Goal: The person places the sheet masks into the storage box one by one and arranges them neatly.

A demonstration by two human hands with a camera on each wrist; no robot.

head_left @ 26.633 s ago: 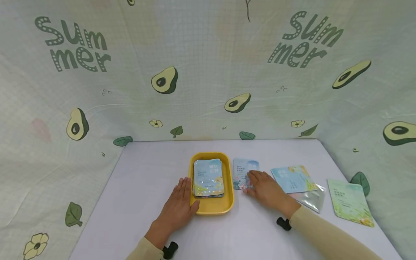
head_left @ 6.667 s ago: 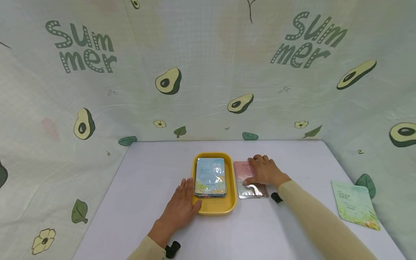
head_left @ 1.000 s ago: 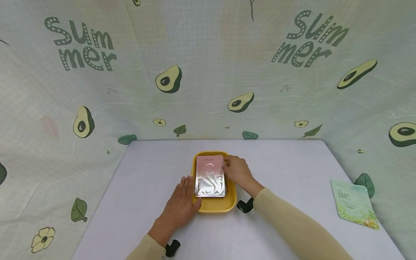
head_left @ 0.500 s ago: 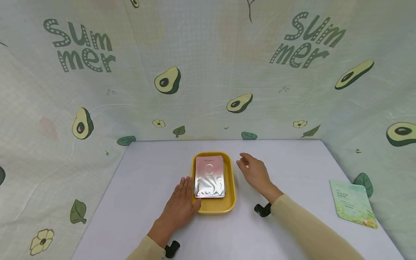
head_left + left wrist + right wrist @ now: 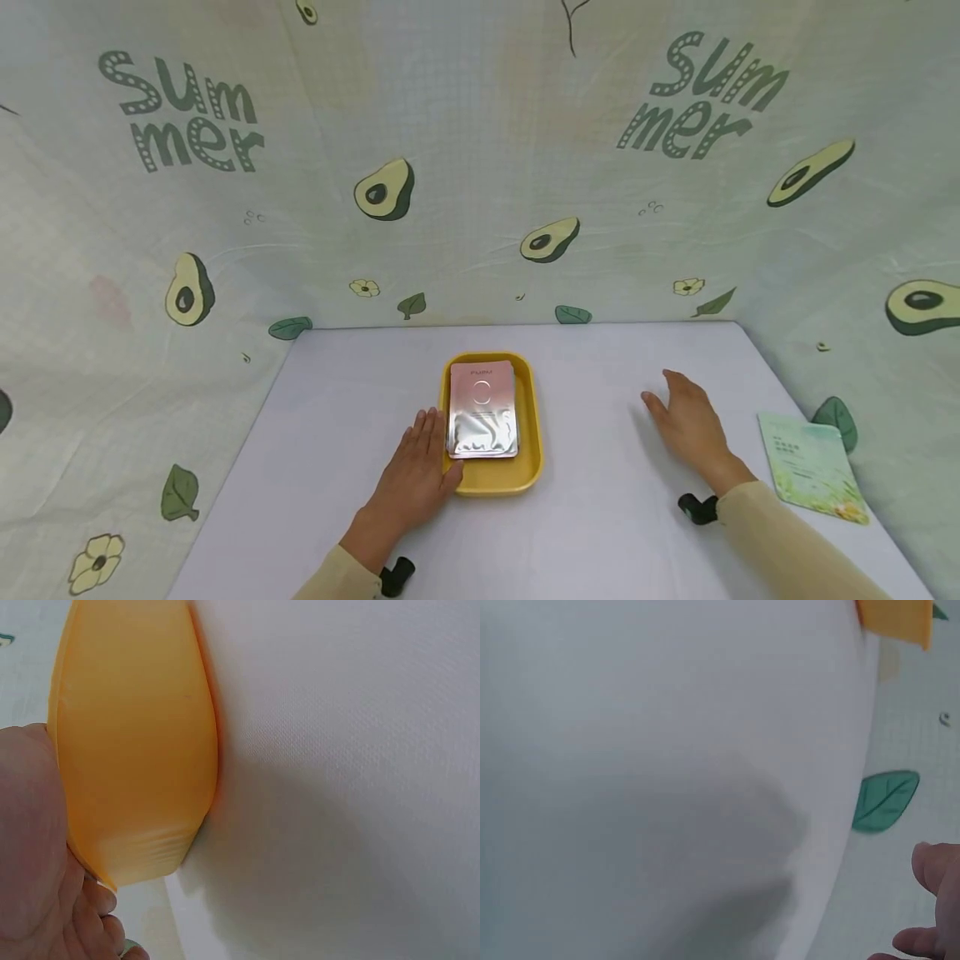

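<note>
In the head view a yellow tray [image 5: 495, 479] stands mid-table. A pink and silver sheet mask sachet [image 5: 482, 408] lies face up in it, on top of a stack whose edges barely show. My left hand [image 5: 411, 467] rests along the tray's left rim with straight fingers; the left wrist view shows it against the tray's side wall [image 5: 135, 742]. My right hand [image 5: 692, 425] hovers above the table, holding nothing, its thumb and fingers apart. To its right lies a green sheet mask sachet [image 5: 813, 467], flat and slightly turned.
The white table [image 5: 592, 533] meets a hanging cloth [image 5: 465, 125] printed with avocados at the back and on both sides. Black wrist cameras [image 5: 697, 508] sit under both wrists.
Several sachets right of the tray earlier are gone from there; the pink one moved from beside the tray onto the stack. My right hand released it and moved right. The left stayed put.
</note>
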